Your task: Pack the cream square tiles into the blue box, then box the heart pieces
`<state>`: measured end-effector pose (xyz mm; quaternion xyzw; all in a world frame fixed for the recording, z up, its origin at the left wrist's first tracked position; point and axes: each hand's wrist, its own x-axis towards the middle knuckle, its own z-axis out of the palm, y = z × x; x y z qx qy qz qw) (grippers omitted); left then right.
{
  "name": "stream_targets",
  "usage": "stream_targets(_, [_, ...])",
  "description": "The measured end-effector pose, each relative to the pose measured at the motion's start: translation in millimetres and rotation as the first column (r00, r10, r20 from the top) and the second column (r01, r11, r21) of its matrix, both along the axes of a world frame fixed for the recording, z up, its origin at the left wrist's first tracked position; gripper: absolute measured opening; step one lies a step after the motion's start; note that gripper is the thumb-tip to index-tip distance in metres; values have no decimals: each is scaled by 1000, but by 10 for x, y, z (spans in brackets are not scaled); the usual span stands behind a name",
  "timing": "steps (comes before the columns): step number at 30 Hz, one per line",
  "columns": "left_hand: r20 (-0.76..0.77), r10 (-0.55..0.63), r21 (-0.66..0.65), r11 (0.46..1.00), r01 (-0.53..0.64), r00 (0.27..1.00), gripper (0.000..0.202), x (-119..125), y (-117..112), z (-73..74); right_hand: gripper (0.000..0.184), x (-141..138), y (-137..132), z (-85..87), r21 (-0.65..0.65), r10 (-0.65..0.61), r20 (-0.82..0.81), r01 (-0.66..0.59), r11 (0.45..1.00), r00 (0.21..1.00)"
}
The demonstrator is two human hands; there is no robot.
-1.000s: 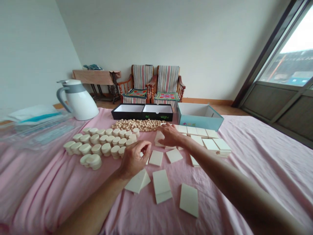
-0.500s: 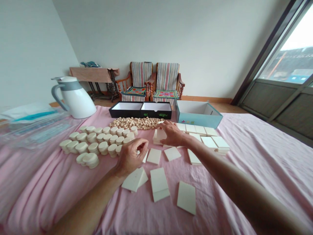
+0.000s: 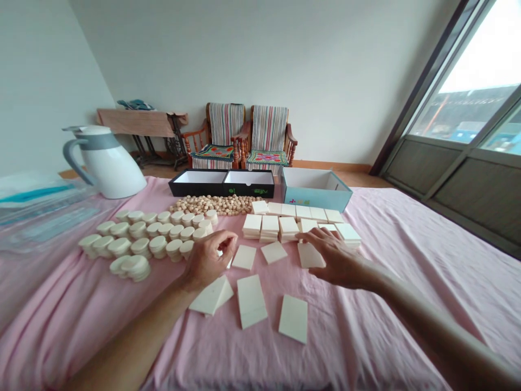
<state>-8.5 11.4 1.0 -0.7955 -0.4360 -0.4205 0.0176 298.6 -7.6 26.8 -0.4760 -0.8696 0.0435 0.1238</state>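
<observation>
My right hand [image 3: 340, 260] reaches over a square, pale wooden tile [image 3: 308, 255] lying flat, its thumb and fingers spread around it. I cannot tell whether the fingertips press on that tile. Past the fingers stand stacks of like tiles [image 3: 269, 225] in rows. My left hand [image 3: 208, 258] stays curled beside the round wooden discs [image 3: 158, 244], its thumb and forefinger brought together. Whatever those fingers may hold is hidden. Between and in front of the hands lie loose tiles, among them a single tile [image 3: 293, 319] and an overlapping pair [image 3: 211, 296].
Behind the stacks spreads a heap of small wooden beads [image 3: 217, 205]. A black divided box [image 3: 248, 190] and a light blue box [image 3: 313, 198] stand at the back. On the left are a white jug [image 3: 114, 168] and clear plastic packaging [image 3: 40, 217]. A pink cloth [image 3: 350, 331] covers the surface.
My right hand has moved from the left tile stacks rightward and nearer, over the loose tile. Those stacks now show uncovered. My left hand keeps its curled pose. The view has turned slightly right.
</observation>
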Motion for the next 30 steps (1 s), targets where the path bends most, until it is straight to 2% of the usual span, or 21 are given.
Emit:
stream_targets(6, [-1,-5,4,1000,5,1000,10,-10,6,-10,56,60,41,-149,111,-54,-33,57,992,998])
stream_targets(12, [19,-15,2,1000,15,1000,9,1,-14,3,40,-57,213,-68,167,-24,-155,50,985,988])
stream_targets(17, [2,-17,-25,1000,17,1000,10,10,-26,-18,34,-417,636,36,119,6,-165,14,993,986])
stream_targets(24, [-8,-19,-45,999,19,1000,10,-9,-48,-33,52,-936,1401,127,65,-31,58,27,998,998])
stream_targets(27, [-8,-15,-47,999,14,1000,11,-9,-60,-13,53,-1064,1587,123,24,-8,102,6,1000,995])
stream_targets(30, [-8,-9,-44,999,9,1000,12,-5,-66,3,48,-1137,1657,120,-4,8,136,-7,1000,991])
